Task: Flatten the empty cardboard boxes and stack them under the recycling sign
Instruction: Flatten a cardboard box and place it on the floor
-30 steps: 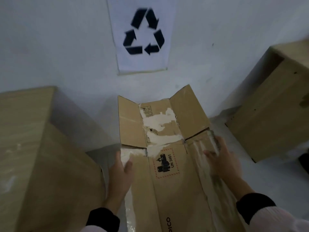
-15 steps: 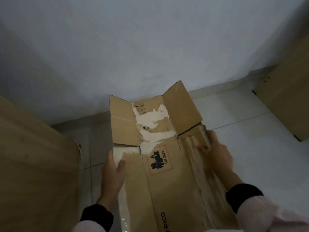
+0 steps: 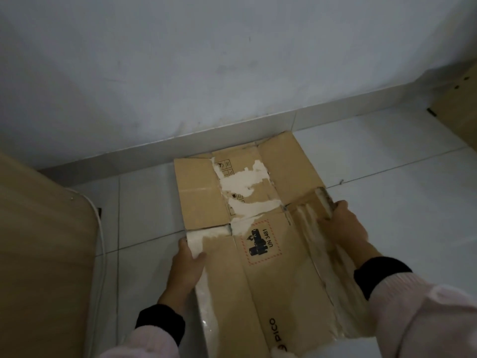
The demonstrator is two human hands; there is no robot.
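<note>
A flattened brown cardboard box (image 3: 260,270) with torn white patches, a "UN 3481" label and "PICO" print lies low over the white tiled floor, its far flaps close to the wall's skirting. My left hand (image 3: 187,267) grips its left edge, thumb on top. My right hand (image 3: 340,226) holds the crumpled right edge near the far corner. The recycling sign is out of view.
A light wooden cabinet (image 3: 44,254) stands close on the left, with a cable running down its edge. Another wooden unit (image 3: 459,109) sits at the far right by the wall. White floor tiles (image 3: 387,182) lie open to the right of the box.
The box has come down from in front of the sign to the floor by the wall. My view has tilted down, so the sign has left the frame. Both hands keep their grip.
</note>
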